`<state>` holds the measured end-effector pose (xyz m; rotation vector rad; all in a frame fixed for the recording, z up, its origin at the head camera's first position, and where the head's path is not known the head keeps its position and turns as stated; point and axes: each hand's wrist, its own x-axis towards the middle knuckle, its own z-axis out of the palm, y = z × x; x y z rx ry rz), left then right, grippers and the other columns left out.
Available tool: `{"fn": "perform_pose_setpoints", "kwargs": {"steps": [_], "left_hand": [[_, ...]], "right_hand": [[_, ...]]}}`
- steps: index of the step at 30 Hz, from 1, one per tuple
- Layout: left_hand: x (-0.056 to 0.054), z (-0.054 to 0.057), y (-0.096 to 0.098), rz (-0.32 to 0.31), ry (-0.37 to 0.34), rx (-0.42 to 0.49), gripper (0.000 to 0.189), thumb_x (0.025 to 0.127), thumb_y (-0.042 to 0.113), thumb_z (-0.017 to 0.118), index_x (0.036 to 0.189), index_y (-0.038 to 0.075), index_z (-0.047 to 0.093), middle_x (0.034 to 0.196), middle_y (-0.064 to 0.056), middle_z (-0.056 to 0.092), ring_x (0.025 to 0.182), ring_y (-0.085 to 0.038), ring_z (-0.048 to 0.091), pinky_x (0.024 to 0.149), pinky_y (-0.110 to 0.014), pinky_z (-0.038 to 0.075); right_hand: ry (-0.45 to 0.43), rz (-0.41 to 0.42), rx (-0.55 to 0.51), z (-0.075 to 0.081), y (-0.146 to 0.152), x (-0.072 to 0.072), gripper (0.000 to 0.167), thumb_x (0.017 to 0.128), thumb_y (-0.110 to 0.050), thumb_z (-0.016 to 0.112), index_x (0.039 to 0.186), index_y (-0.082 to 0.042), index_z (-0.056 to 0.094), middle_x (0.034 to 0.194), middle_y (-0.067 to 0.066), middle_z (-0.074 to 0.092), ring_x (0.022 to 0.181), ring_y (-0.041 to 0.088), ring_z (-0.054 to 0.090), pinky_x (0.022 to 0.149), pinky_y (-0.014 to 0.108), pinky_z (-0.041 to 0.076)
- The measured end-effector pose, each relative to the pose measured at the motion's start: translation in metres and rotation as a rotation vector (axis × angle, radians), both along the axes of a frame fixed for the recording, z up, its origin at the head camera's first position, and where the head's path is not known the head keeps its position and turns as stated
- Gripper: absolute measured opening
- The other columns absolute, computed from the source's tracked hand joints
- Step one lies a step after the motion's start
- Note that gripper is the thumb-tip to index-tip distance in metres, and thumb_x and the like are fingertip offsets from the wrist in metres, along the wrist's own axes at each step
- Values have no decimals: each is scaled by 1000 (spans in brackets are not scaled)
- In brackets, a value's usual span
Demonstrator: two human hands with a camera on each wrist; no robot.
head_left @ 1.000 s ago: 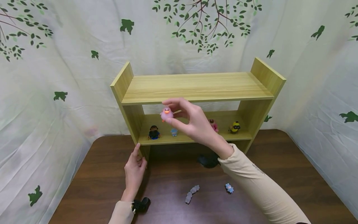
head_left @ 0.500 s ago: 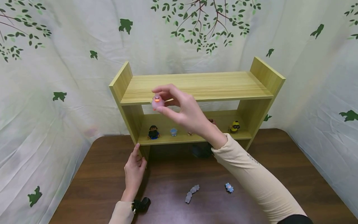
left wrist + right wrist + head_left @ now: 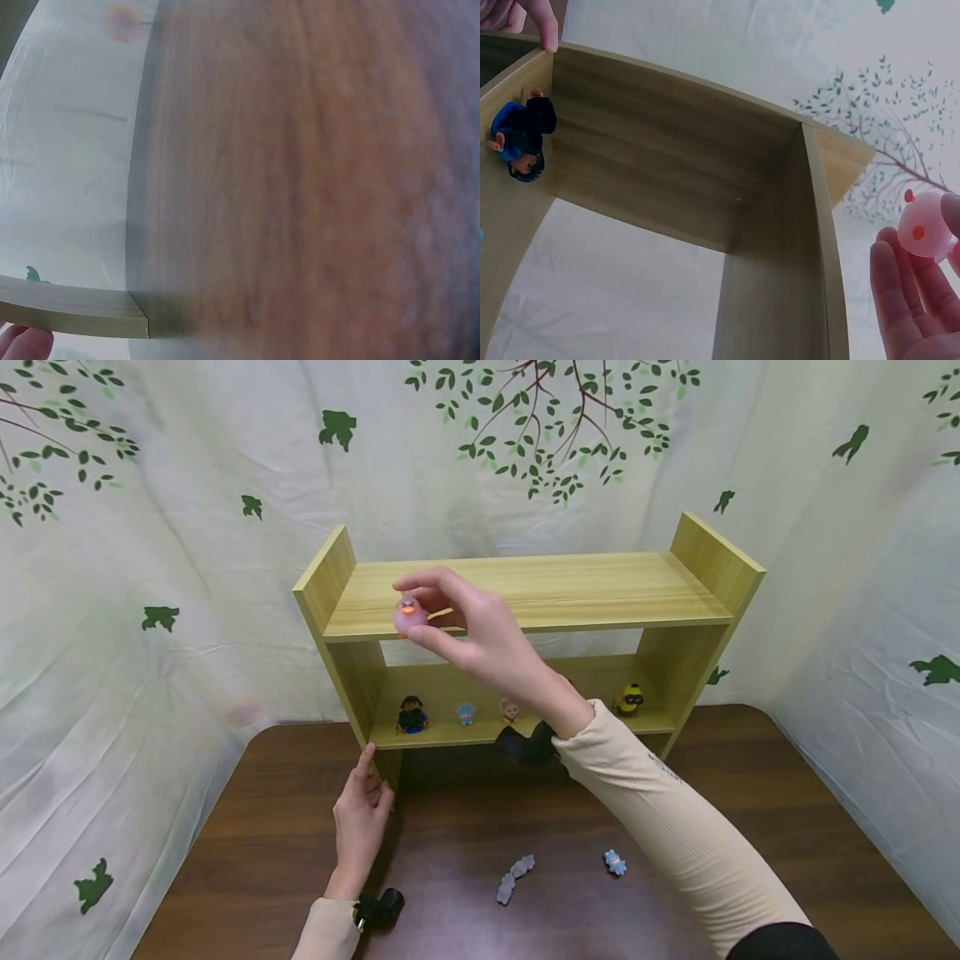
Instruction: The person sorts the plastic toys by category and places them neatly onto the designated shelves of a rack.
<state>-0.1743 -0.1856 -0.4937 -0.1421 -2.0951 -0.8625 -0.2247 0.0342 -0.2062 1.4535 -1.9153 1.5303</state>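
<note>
My right hand (image 3: 480, 631) pinches a small pink toy duck (image 3: 408, 615) with an orange beak between thumb and fingers. The duck is level with the front edge of the top board of a light wooden shelf (image 3: 525, 593). In the right wrist view the duck (image 3: 922, 225) shows beside the shelf's top end. My left hand (image 3: 362, 818) holds the shelf's left side panel near its lower part, index finger along the front edge. On the middle board stand a dark-haired figure (image 3: 412, 716), a light-blue figure (image 3: 466, 713), a pale-faced figure (image 3: 509, 709) and a yellow figure (image 3: 631, 699).
On the brown table (image 3: 465, 835) lie a grey strip of joined pieces (image 3: 516, 879) and a small blue figure (image 3: 615, 862). A leaf-printed curtain (image 3: 187, 552) hangs behind and at both sides. My right forearm covers part of the middle board.
My right hand has moved up and left with the toy duck, from before the middle opening to the top board's front edge. My left hand stays at the side panel.
</note>
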Motion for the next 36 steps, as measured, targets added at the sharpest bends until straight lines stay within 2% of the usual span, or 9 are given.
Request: {"fn": "perform_pose_setpoints", "kwargs": {"steps": [7,13,27,31,36], "left_hand": [[1,2,1,0,-3,3,82,73,-23,62,143,16,42,93,-17,58,75,-29,66,56,-40,55],[1,1,1,4,5,-6,82,73,-23,61,143,16,41,94,-17,59,74,-29,66,56,-39,55],[2,2,1,7,10,-14,83,74,-22,62,144,17,41,93,-15,59,74,-26,65,54,-38,55],[2,2,2,11,10,-14,83,74,-22,62,144,18,41,92,-15,59,73,-25,65,54,-36,55],[1,2,2,10,5,-6,82,74,-21,61,144,18,41,92,-16,59,74,-26,65,55,-41,55]], "right_hand": [[-28,-9,22,4,-6,-4,32,90,-7,65,120,1,57,103,8,66,94,10,60,84,25,50],[-37,-31,44,7,-12,-12,32,90,-4,63,120,1,56,99,8,67,90,9,62,82,24,51],[-37,-56,35,12,-25,-28,27,91,-6,62,117,1,57,96,6,68,84,8,63,79,23,51],[-53,-70,68,16,-28,-32,27,91,-5,62,117,0,57,97,6,68,84,9,63,79,23,51],[-93,-93,112,19,-31,-36,29,89,-3,65,117,-1,56,99,6,67,86,10,63,79,22,50]]}}
